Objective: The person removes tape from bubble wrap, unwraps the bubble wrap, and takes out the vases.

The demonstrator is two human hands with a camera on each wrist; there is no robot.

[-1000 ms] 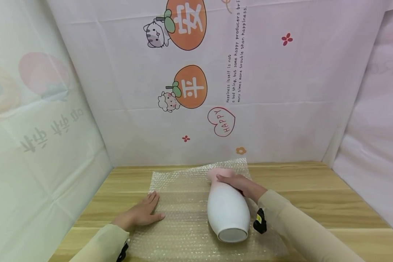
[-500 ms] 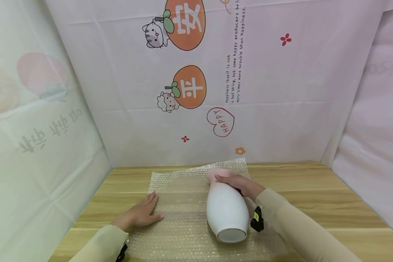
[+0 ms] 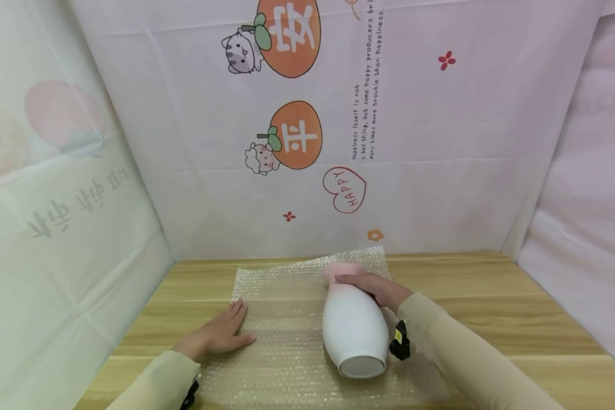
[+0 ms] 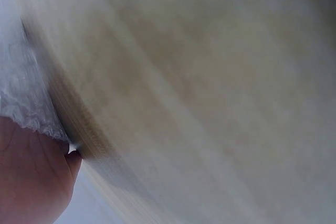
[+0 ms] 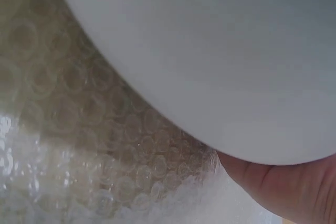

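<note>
A white vase (image 3: pixel 356 327) with a pink neck lies on its side upon a sheet of bubble wrap (image 3: pixel 282 324), its base toward me. My right hand (image 3: pixel 379 289) grips it by the neck, thumb across the top; the other fingers are mostly hidden behind the neck. At the sheet's left edge, my left hand (image 3: pixel 219 335) rests flat with its fingers stretched out. In the right wrist view, the vase's white body (image 5: pixel 210 66) fills the upper right above the thumb (image 5: pixel 278 184). The left wrist view catches part of the left hand (image 4: pixel 34 174) beside the bubble wrap (image 4: pixel 23 87).
The wooden table (image 3: pixel 471 296) shows on both sides of the sheet. A printed white cloth (image 3: pixel 415 199) hangs behind it, and pale cloth walls (image 3: pixel 128 228) stand at left and right. Black wrist-worn devices (image 3: pixel 400 341) sit at both sleeves.
</note>
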